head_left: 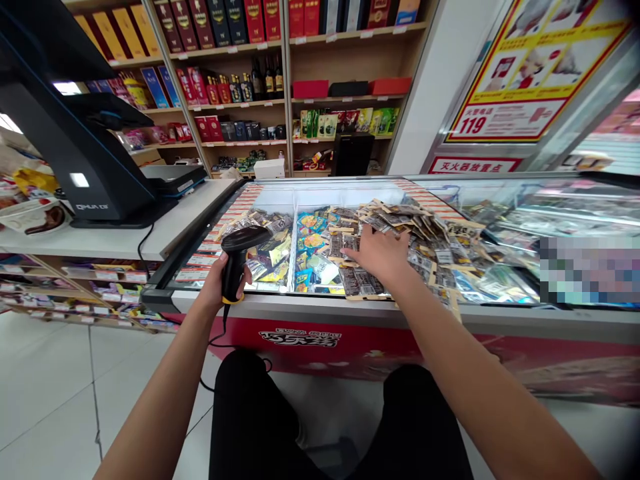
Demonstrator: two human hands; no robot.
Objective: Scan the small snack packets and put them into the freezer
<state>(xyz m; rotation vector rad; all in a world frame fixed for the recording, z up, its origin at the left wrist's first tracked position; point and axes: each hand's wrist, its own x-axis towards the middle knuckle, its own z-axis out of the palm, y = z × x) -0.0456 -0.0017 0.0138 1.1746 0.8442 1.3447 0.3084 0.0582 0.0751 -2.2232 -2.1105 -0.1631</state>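
Observation:
A black barcode scanner [233, 270] with a yellow base edge stands upright in my left hand [216, 283], whose fingers wrap round its handle. Its cable hangs down in front of the freezer. My right hand [384, 253] lies with fingers spread on a heap of brown and tan snack packets [400, 217], and its fingertips touch the pile. Whether it grips any single packet does not show. Through the glass left of the heap, blue packets [311, 241] and yellow packets [280, 257] lie inside the freezer.
The chest freezer [320, 303] spans the front, its glass top carrying the packets. A black checkout terminal [100, 153] stands on a white counter [165, 237] at left. Shelves [235, 50] of boxes and bottles rise behind. A fire-safety poster [530, 73] hangs at right.

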